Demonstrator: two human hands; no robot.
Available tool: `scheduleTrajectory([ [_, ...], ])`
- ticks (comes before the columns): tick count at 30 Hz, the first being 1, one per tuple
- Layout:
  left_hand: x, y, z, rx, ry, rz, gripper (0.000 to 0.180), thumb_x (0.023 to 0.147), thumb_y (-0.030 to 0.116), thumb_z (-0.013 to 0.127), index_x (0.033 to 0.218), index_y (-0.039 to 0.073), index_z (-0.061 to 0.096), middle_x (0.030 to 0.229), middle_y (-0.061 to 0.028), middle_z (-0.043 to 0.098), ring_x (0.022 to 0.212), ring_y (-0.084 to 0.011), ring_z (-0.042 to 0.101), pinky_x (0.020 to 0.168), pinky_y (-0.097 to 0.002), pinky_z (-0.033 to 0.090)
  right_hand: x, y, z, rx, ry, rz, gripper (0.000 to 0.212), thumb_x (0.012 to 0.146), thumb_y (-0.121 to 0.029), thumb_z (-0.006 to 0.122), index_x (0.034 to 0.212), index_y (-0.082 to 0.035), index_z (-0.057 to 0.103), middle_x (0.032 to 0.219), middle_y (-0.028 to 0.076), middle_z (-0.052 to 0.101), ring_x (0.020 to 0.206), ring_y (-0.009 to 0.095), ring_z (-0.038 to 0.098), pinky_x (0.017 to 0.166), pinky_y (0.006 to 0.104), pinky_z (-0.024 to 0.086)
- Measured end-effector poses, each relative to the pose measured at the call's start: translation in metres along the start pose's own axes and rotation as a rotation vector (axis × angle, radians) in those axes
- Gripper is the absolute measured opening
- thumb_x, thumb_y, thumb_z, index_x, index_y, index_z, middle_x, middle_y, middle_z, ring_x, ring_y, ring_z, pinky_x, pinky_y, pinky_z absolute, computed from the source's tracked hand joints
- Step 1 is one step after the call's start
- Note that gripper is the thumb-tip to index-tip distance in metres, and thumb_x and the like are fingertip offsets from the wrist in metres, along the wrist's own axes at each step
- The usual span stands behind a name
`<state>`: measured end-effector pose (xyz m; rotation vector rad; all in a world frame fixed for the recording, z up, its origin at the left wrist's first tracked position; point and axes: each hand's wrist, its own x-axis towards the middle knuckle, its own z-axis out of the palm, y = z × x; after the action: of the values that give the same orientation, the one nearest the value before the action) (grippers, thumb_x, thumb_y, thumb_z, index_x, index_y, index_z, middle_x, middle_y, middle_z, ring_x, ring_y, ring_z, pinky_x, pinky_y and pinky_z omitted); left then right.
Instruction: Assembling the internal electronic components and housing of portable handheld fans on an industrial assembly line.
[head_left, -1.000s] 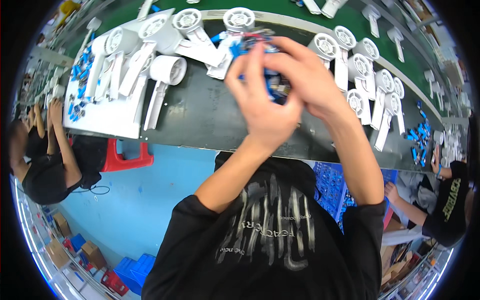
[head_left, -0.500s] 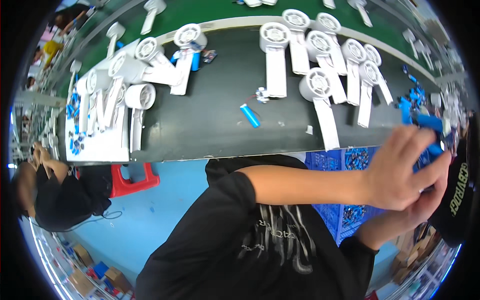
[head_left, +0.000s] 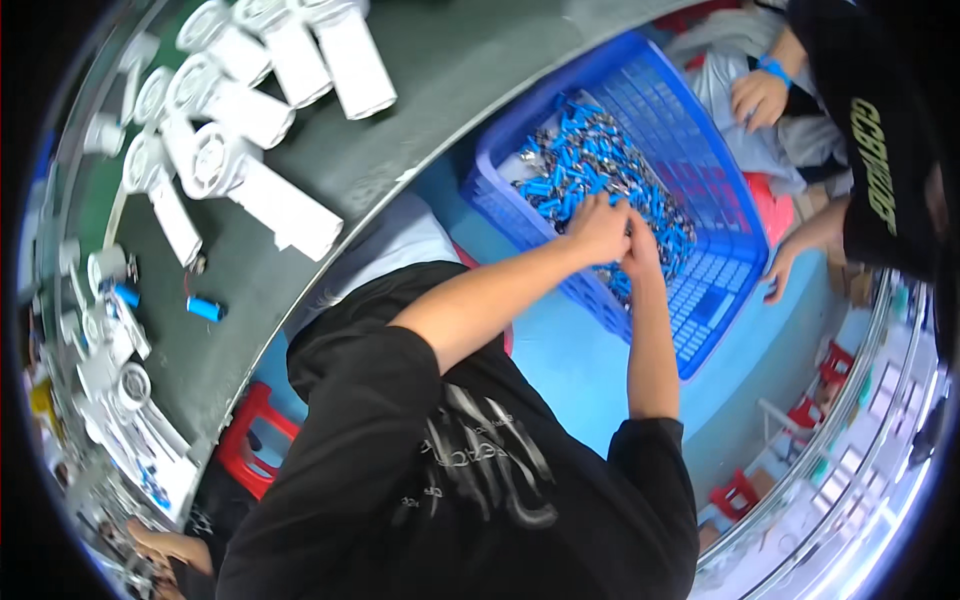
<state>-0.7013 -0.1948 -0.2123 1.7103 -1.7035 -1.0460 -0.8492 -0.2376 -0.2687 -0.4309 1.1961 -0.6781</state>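
Note:
A blue plastic basket (head_left: 735,215) holds a heap of small blue cylindrical batteries (head_left: 575,140) with little circuit boards and wires. My left hand (head_left: 598,229) is over the near part of this heap, back upward and fingers curled. Right beside it, touching or nearly so, is my right hand (head_left: 641,248), its fingers bent inward too. Whatever lies within the fingers of either hand is hidden.
White handheld fan bodies (head_left: 265,195) lie on the dark worktable (head_left: 390,150) at upper left, near a loose blue battery (head_left: 205,308) with a wire. A red stool (head_left: 255,440) stands below the table. Another person's hand (head_left: 760,98) is beyond the basket.
The view has swung right, toward the basket. My hands have moved from the blue parts at the table's right end down into the basket; the blue parts seen at them earlier no longer show there.

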Motion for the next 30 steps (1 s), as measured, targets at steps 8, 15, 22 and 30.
scheduleTrajectory([
  [8, -0.050, -0.018, -0.122, -0.157, 0.153, 0.109, 0.037, 0.079, 0.024, 0.062, 0.106, 0.000, 0.061, 0.097, -0.0218, 0.062, 0.092, -0.0384, 0.060, 0.079, -0.0433, 0.049, -0.011, -0.018, -0.006, -0.716, 0.257, 0.038, 0.032, 0.084, -0.019, 0.059, 0.111, -0.003, 0.063, 0.097, 0.006, 0.063, 0.084, 0.016, 0.058, 0.073, 0.0296, 0.047],
  [15, -0.239, 0.010, -0.271, -0.342, 0.164, 0.186, 0.033, 0.081, 0.009, 0.063, 0.111, -0.003, 0.059, 0.090, -0.0191, 0.064, 0.082, -0.0291, 0.063, 0.073, -0.0375, 0.051, -0.024, -0.021, 0.018, -1.004, 0.202, -0.355, 0.029, 0.089, -0.019, 0.054, 0.109, 0.000, 0.063, 0.097, 0.008, 0.065, 0.086, 0.016, 0.060, 0.070, 0.0295, 0.049],
  [22, -0.361, -0.052, -0.284, -0.313, 1.346, -0.417, 0.021, 0.085, 0.000, 0.060, 0.105, -0.006, 0.060, 0.091, -0.0126, 0.065, 0.082, -0.0167, 0.063, 0.075, -0.0266, 0.050, -0.166, -0.036, 0.226, -0.590, -0.811, -0.627, 0.022, 0.086, -0.016, 0.061, 0.095, 0.004, 0.062, 0.073, 0.011, 0.062, 0.061, 0.015, 0.059, 0.055, 0.0241, 0.045],
  [30, -0.385, -0.065, -0.306, 0.325, 1.092, -0.494, 0.026, 0.076, 0.000, 0.064, 0.102, 0.003, 0.063, 0.100, -0.0129, 0.060, 0.082, -0.0270, 0.060, 0.074, -0.0328, 0.050, -0.241, 0.069, 0.419, -1.331, -1.293, -1.040, 0.061, 0.074, -0.011, 0.069, 0.130, -0.006, 0.045, 0.121, 0.019, 0.045, 0.074, 0.025, 0.061, 0.062, 0.0363, 0.052],
])
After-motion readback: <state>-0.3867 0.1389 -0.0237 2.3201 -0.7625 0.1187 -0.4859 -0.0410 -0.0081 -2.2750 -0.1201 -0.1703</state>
